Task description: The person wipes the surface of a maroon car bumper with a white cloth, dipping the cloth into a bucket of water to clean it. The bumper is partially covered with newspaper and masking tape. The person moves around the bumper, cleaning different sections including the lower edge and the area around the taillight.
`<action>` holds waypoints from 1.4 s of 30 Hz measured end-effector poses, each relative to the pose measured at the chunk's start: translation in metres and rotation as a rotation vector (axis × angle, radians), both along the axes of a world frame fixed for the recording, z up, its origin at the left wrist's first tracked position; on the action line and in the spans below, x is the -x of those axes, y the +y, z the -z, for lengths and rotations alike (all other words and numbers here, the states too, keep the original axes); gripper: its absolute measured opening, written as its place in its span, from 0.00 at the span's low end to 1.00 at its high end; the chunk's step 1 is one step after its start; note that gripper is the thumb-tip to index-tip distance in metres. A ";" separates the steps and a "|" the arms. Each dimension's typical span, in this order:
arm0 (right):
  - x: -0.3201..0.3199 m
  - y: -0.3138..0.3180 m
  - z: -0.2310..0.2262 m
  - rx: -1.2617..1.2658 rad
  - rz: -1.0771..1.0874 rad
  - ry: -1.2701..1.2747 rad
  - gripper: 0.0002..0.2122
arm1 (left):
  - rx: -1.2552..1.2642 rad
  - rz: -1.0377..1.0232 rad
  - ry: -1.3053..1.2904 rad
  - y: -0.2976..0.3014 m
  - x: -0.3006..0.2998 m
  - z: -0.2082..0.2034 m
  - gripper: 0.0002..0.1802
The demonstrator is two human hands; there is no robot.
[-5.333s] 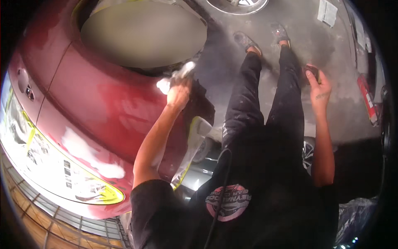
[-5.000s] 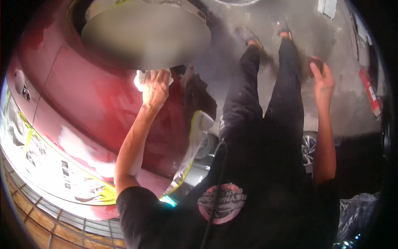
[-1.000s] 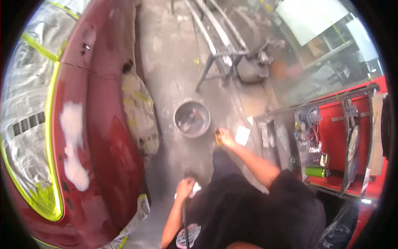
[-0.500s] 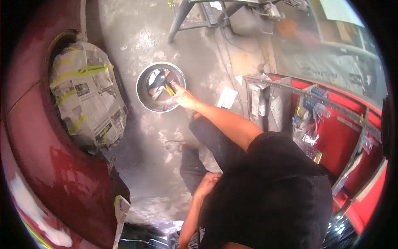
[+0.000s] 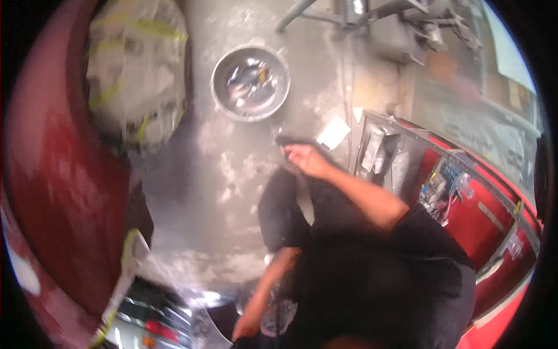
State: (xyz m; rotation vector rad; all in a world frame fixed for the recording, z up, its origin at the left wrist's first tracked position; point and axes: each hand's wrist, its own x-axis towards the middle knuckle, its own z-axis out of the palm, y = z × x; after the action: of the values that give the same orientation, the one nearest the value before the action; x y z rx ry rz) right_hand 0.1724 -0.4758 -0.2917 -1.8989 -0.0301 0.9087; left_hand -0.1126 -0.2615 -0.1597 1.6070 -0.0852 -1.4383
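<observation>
My right hand [image 5: 307,160] is above the floor in front of my knees, smeared a little by motion. Its fingers are curled together, with a small dark piece at their tips that I cannot make out. Beyond it stands a round grey bucket [image 5: 223,99] holding water with bright reflections. Inside the bucket shows a yellowish item [image 5: 263,74], blurred. My left hand [image 5: 286,255] is low by my left thigh, and its fingers are hidden against the dark clothing.
At left is a red car body [image 5: 70,192], its wheel covered with taped newspaper [image 5: 136,75]. To the right stands a red-and-grey rack [image 5: 465,227] with assorted supplies. A white sheet [image 5: 333,133] lies on the floor, and grey stand legs [image 5: 296,13] are at the far side.
My right hand has come out of the bucket and back toward my knees. The view has shifted, so the bucket and the car's wheel appear higher up. My left hand stays low by my thigh.
</observation>
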 end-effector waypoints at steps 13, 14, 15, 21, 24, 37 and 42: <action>-0.180 0.111 0.231 0.196 -0.536 -0.513 0.16 | -0.127 -1.144 0.181 -0.073 -0.133 0.206 0.21; -0.199 0.117 0.279 0.315 -0.632 -0.545 0.17 | -0.144 -1.217 0.112 -0.068 -0.148 0.248 0.24; -0.212 0.121 0.324 0.434 -0.737 -0.582 0.18 | -0.131 -1.311 0.094 -0.062 -0.164 0.278 0.27; -0.335 0.182 0.421 0.510 -0.871 -0.606 0.18 | 0.191 -1.756 0.128 -0.035 -0.265 0.360 0.44; -0.352 0.180 0.483 0.559 -0.932 -0.592 0.22 | 0.318 -1.793 0.060 -0.052 -0.280 0.385 0.37; -0.328 0.171 0.581 0.550 -1.230 0.133 0.29 | 0.351 -1.897 -0.040 -0.007 -0.286 0.390 0.21; -0.269 0.215 0.545 0.606 -1.354 -0.174 0.25 | 0.246 -1.891 -0.049 0.050 -0.241 0.387 0.23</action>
State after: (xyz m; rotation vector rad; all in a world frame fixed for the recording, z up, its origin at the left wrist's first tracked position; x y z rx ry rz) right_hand 0.4413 -0.2603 -0.8365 -2.4376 -1.4207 1.7328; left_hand 0.1287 -0.2119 -0.5462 0.7897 0.9361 0.1264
